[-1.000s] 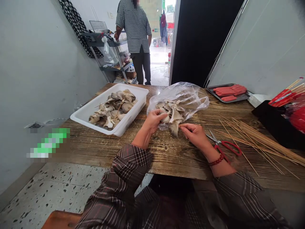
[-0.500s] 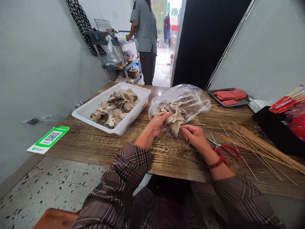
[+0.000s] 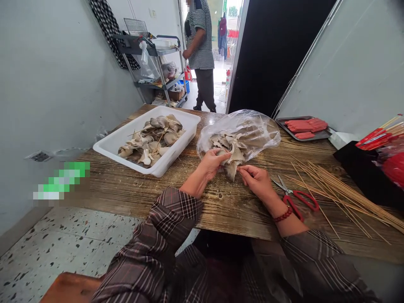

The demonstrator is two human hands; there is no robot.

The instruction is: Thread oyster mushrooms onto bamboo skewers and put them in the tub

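Note:
My left hand (image 3: 212,165) is closed on a grey-and-white oyster mushroom (image 3: 231,170), thumb on top, at the mouth of a clear plastic bag (image 3: 259,130). More mushroom pieces (image 3: 221,141) lie in the bag. The fingertips of my right hand (image 3: 256,179) are pinched together at the right edge of the held mushroom; what sits between them is too small and hidden to make out. To the left, a white plastic tub (image 3: 172,162) contains mushrooms (image 3: 148,145) with thin sticks among them. Red-handled scissors (image 3: 288,193) lie open beside my right wrist.
Bamboo skewers (image 3: 341,189) are spread over the right of the wooden table (image 3: 126,189). Behind them are a dark tray (image 3: 328,134) of pink sausages (image 3: 304,126) and a black box (image 3: 356,168). A person (image 3: 202,50) stands by a shelf cart (image 3: 160,52) near the doorway.
Both hands keep nearly the same place at the mushroom, with only a slight shift. The person by the cart has turned and stepped right, letting go of the cart.

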